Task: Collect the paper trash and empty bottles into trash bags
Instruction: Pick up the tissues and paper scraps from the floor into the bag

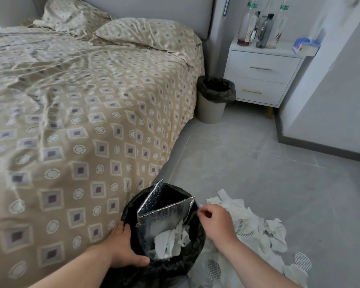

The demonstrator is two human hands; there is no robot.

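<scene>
A black trash bag (166, 269) stands open on the floor beside the bed. Inside it sit a silver foil pouch (164, 213) and crumpled white paper (168, 244). My left hand (123, 248) grips the bag's near-left rim. My right hand (216, 221) hovers at the bag's right rim with fingers pinched together; whether it holds a scrap is unclear. A heap of crumpled paper trash (256, 231) lies on the floor to the right of the bag. Several bottles (262, 28) stand on the white nightstand (262, 67) at the back right.
The bed (81, 121) with a patterned beige cover fills the left. A small bin with a black liner (213, 98) stands between bed and nightstand. A tissue pack (303, 44) lies on the nightstand. Grey tiled floor (258, 163) stretches ahead; a wall rises on the right.
</scene>
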